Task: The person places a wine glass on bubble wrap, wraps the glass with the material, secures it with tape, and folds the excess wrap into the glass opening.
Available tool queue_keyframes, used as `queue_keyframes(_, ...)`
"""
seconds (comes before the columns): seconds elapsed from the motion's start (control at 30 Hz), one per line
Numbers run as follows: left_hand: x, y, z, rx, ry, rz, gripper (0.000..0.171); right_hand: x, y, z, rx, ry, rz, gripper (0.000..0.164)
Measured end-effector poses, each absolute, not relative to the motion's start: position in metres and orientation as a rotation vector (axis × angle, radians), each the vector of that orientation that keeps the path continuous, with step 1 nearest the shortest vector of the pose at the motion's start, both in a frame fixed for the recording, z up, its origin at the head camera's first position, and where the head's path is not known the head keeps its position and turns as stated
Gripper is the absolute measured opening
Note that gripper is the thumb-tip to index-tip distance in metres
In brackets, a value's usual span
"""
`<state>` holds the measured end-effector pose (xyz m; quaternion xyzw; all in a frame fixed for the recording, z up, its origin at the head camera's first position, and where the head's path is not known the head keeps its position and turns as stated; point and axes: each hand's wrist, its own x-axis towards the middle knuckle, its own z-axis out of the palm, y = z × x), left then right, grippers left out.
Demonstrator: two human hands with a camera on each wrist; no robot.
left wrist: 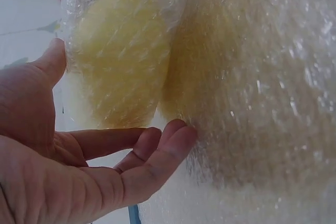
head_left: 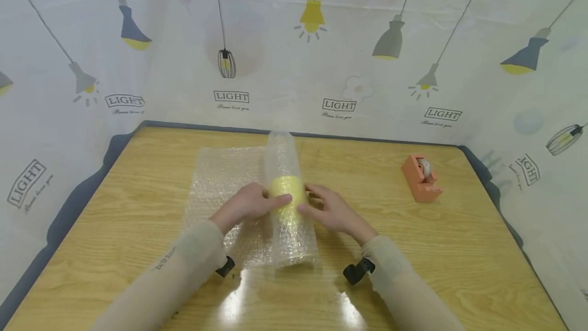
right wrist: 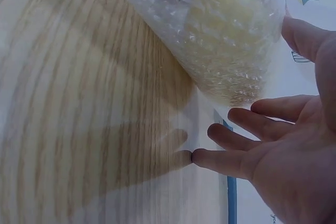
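Note:
A yellow cylinder (head_left: pixel 287 185) lies wrapped in clear bubble wrap (head_left: pixel 281 155), its length running from near to far on the table. My left hand (head_left: pixel 250 202) is at its left side, with the thumb laid over the yellow part. In the left wrist view, the left fingers (left wrist: pixel 152 166) bend in beneath the roll, against the loose wrap. On the other side, my right hand (head_left: pixel 333 211) touches the roll with its thumb and fingertips. The right wrist view shows its fingers (right wrist: pixel 262 124) spread and fairly straight beside the wrap.
A flat sheet of bubble wrap (head_left: pixel 225 172) extends left from the roll over the wooden table (head_left: pixel 367 167). An orange tape dispenser (head_left: pixel 420 185) with a tape roll stands at the right. A lamp-printed cloth (head_left: pixel 275 65) closes off the back and sides.

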<state>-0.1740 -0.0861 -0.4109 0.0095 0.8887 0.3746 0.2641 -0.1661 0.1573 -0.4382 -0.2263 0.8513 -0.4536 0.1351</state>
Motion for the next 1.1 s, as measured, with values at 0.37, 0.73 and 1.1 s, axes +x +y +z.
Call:
queue_keyframes(0.37,-0.177,-0.096,-0.416,0.106,2.364,1.001,0.073,-0.163,0.154,-0.433,-0.635,2.501,-1.305,0.063)
queue_keyframes(0.73,-0.179,-0.103,-0.417,0.084,2.342,1.068,0.061,-0.16,0.145,-0.434,-0.63,2.552,-1.31,0.061)
queue_keyframes(1.1,-0.179,-0.103,-0.416,0.045,2.354,1.143,0.068,-0.158,0.141,-0.434,-0.629,2.526,-1.344,0.064)
